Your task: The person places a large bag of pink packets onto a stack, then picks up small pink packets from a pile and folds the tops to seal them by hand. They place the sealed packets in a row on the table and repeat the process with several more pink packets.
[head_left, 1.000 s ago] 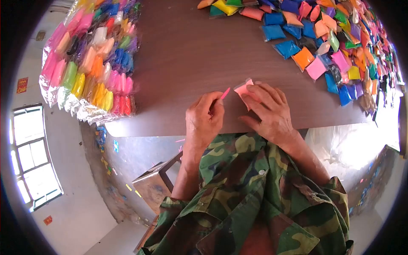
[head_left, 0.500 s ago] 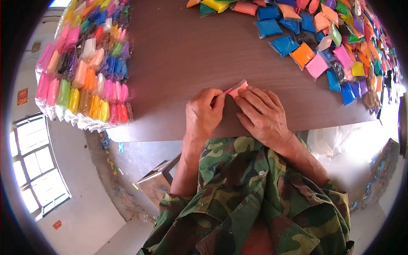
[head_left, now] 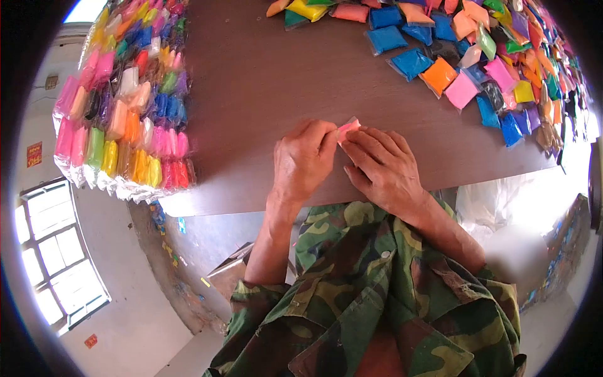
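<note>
A small pink packet in clear wrap [head_left: 348, 129] is held between my two hands, above the brown table [head_left: 270, 75] near its front edge. My left hand [head_left: 305, 154] is closed, thumb and forefinger pinching the packet's left edge. On its right side, the bent fingers of my right hand [head_left: 383, 164] press on the packet and cover much of it. What is inside the wrap looks soft and pink, but my fingers hide most of it.
Stacked rows of colourful wrapped packets [head_left: 119, 125] stand along the table's left side. A loose heap of similar packets [head_left: 461, 88] spreads over the right and far right. Below the table's front edge, a cardboard box [head_left: 229, 276] sits on the floor at the left.
My left hand has shifted slightly toward the packet, its fingertips now closer to the right hand. The packet sits slightly further left and shows less. The whole view has tilted a little.
</note>
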{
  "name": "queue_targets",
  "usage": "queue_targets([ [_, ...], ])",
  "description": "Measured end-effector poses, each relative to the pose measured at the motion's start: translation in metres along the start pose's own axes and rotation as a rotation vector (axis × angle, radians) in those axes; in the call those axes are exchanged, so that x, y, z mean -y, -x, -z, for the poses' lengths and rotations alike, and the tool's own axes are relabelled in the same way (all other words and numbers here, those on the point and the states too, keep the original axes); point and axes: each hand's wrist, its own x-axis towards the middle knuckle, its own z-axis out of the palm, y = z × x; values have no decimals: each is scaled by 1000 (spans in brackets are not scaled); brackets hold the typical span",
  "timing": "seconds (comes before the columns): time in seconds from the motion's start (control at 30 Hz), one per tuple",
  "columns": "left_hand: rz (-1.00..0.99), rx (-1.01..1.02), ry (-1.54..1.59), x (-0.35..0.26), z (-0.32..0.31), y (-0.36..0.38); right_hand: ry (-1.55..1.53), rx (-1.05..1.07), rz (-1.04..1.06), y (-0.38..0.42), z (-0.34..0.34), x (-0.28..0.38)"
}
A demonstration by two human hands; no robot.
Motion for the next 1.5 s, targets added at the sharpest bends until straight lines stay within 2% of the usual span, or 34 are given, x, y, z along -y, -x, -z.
queue_targets([
  [0.07,-63,46,-60,0,-2,-2,-4,7,-1,-1,0,0],
  [0.17,-34,80,-73,5,-4,-7,-5,2,1,-2,-1,-1],
  [0.27,-90,64,-181,8,-10,-14,-5,4,5,-1,-1,-1],
  [0.37,-114,45,-179,10,-11,-24,-13,8,8,-3,1,-1],
  [0.47,-104,115,-69,-3,-4,-26,-28,-17,2,0,-1,-3],
  [0.57,-120,158,-137,-3,-8,-26,-37,-14,8,1,-2,-3],
  [0.67,-195,153,-177,-2,-10,-30,-36,-1,12,-1,0,-3],
  [0.87,-214,83,-280,6,-11,-37,-39,5,5,0,1,-1],
  [0.97,-176,86,-144,1,-7,-32,-43,-2,0,1,0,-1],
  [1.07,-223,150,-141,1,-9,-26,-39,-16,10,1,-1,-3],
  [1.17,-195,171,-195,4,-10,-30,-32,-7,14,1,-1,-4],
  [1.27,-203,110,-214,4,-9,-37,-30,5,-1,0,3,0],
  [1.37,-118,34,-119,2,-3,-30,-74,-29,-30,0,6,0],
  [1.5,73,64,52,-12,10,0,-102,-57,-31,6,2,-6],
])
